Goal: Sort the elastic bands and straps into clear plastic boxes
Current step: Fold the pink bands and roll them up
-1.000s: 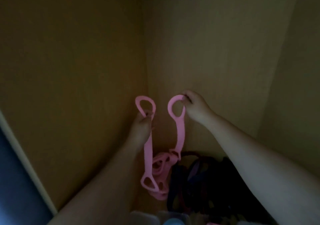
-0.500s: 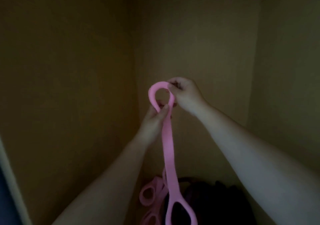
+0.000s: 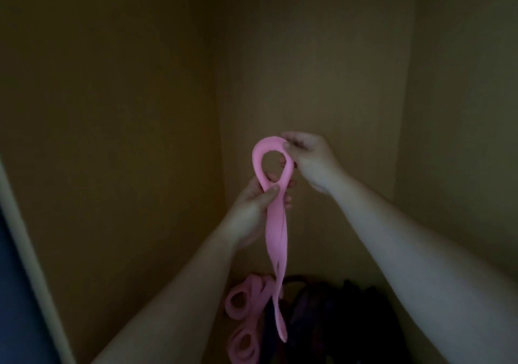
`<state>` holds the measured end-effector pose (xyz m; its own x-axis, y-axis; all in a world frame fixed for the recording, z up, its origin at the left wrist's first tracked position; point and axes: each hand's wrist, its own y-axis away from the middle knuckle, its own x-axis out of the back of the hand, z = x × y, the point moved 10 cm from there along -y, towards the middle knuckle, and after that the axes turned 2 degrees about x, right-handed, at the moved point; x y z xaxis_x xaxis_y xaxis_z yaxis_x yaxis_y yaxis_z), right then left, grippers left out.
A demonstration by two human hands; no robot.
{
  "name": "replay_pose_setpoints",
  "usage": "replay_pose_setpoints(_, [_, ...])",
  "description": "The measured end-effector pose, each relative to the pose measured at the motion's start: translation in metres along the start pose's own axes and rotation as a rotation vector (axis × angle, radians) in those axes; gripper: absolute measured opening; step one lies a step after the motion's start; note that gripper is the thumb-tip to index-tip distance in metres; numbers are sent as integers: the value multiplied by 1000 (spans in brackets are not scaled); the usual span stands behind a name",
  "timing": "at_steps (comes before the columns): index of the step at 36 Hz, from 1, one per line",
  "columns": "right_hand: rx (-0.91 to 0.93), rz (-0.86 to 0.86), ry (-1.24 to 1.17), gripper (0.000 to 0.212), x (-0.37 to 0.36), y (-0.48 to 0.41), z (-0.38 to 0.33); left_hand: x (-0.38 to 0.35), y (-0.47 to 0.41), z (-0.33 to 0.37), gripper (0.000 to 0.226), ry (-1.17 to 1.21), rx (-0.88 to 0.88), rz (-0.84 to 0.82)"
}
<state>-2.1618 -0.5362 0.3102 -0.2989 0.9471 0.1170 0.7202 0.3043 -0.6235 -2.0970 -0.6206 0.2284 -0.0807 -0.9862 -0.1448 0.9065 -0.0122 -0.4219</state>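
Observation:
A pink elastic strap [image 3: 276, 234] with looped ends hangs doubled over in front of me, inside a dim cardboard box. My left hand [image 3: 258, 204] pinches it just under its top loop, thumb across the front. My right hand [image 3: 311, 156] pinches the top of that loop from the right. The strap's lower end dangles down to a heap on the box floor. More pink looped straps [image 3: 244, 307] lie there at the left of the heap. No clear plastic box is in view.
Brown cardboard walls [image 3: 112, 111] close in at left, back and right. A pile of dark bands and straps [image 3: 330, 321] fills the box floor at the bottom centre. A pale edge and a blue surface [image 3: 14, 279] run along the far left.
The two loops held apart a second ago have been brought together into one. Both hands have risen, lifting the strap higher out of the heap, and the view has tilted up.

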Motion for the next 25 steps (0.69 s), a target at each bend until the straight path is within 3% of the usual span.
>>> replay_pose_setpoints(6, [14,-130,116,33,-6,9,6,2,6,-11,32,-19,55,24])
replay_pose_setpoints(9, [49,-98,103,35,2,9,2,5,7,-12,34,1,55,49])
replay_pose_setpoints(12, [102,-72,243,31,7,9,1,1,9,-15,41,20,58,34])
replay_pose_setpoints(19, [354,-121,546,36,-6,21,-19,8,5,-20,25,-52,58,94])
replay_pose_setpoints(21, [389,-108,559,32,-4,22,-21,8,6,-20,27,-54,59,97])
replay_pose_setpoints(25, [289,-77,431,20,5,15,-12,12,8,-20,35,-112,72,108])
